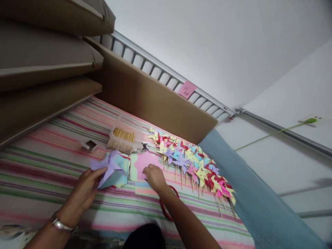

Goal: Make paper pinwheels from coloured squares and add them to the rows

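Observation:
My left hand (86,185) pinches a purple paper pinwheel (110,166) above a pile of light blue paper pieces (120,176). My right hand (155,176) is closed, its fingertips on the pink paper (146,162); whatever they may hold is hidden. Light green paper (133,167) shows beside the pink sheet. Behind the piles stands a clear plastic box (118,143) with gold-coloured sticks (123,135). To the right, several finished pinwheels (183,162) on wooden sticks lie in rows. Part of a red loop (164,209) shows by my right forearm.
A small white open box (89,145) and a small dark object (144,146) lie near the plastic box. Everything rests on a striped cloth (64,162). A brown board (155,100) stands behind, with stacked cushioned panels (49,65) at left. A blue surface (233,173) borders the right.

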### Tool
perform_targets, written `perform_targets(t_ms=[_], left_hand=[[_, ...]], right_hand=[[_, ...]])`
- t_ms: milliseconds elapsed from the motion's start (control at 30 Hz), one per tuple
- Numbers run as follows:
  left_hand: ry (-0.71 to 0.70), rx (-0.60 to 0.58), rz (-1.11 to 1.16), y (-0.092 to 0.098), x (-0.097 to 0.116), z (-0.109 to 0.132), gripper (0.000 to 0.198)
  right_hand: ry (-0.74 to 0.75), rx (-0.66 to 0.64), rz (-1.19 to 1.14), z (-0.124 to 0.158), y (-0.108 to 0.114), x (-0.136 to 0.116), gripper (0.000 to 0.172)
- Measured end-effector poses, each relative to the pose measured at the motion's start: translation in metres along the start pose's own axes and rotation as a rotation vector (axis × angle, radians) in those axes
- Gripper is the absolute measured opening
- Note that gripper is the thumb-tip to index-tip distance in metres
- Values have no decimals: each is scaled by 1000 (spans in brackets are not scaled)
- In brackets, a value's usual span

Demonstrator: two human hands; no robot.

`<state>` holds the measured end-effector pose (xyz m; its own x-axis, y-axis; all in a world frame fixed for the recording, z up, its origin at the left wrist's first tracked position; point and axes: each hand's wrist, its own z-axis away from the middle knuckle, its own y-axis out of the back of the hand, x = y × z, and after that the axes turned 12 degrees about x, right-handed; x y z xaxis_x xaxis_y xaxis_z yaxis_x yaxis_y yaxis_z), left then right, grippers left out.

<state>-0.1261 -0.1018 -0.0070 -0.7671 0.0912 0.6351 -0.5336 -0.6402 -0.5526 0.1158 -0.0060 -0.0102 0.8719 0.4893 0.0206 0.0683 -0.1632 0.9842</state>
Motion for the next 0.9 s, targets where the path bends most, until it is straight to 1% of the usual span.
perform_targets(t_ms=[133,267,467,567,700,900], left_hand=[[5,-9,0,-3,-1,-1,6],[-3,-25,5,-5,-2,0,9],[-5,-48,25,-2,-1,0,11],[2,-60,24,1,-3,-3,13],[-4,-48,9,1,-4,-3,15],[-14,-68,-7,-2,-3,1,19]], right_hand=[[-41,45,-22,5,-2,-1,22],[-104,82,-32,8,-5,-4,23],[-148,67,-36,7,-7,-9,19],[-152,62,-23,5,-7,-13,17],[-140,63,13,1,-10,-19,18],[-52,60,52,-4,-14,-23,21]])
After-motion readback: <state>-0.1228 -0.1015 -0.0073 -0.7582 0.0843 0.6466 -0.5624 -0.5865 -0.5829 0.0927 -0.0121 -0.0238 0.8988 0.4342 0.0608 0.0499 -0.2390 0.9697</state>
